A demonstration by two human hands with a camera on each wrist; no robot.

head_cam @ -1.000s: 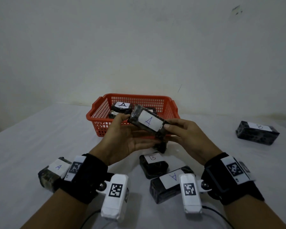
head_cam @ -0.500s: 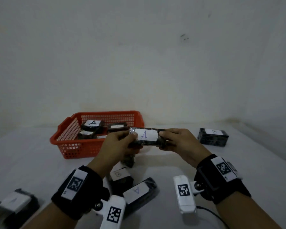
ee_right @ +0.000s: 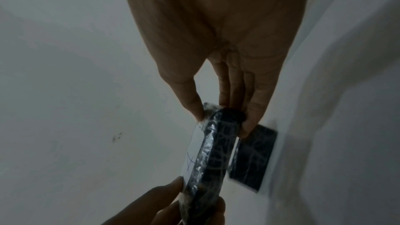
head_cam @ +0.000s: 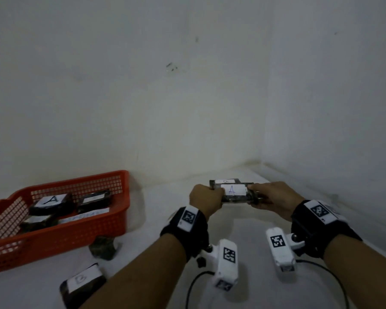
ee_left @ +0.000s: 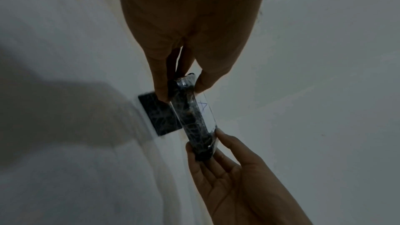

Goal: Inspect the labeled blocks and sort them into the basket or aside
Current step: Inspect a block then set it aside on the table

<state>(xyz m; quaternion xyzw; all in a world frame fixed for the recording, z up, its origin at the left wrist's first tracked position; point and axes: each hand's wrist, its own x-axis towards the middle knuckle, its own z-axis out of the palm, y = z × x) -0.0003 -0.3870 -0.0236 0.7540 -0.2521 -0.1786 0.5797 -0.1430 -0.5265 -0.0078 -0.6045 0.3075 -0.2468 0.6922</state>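
Head view, centre right: block labelled A (head_cam: 233, 192) held level between left hand (head_cam: 206, 200) and right hand (head_cam: 274, 199), each gripping one end; red basket (head_cam: 112, 221) with blocks at lower left. Left wrist view: block pinched by fingers (ee_left: 160, 81) and thumb. Right wrist view: same pinch, far end.

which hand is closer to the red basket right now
Left. The left hand grips the near-basket end of the A-labelled block, right of the red basket; the right hand grips the far end.
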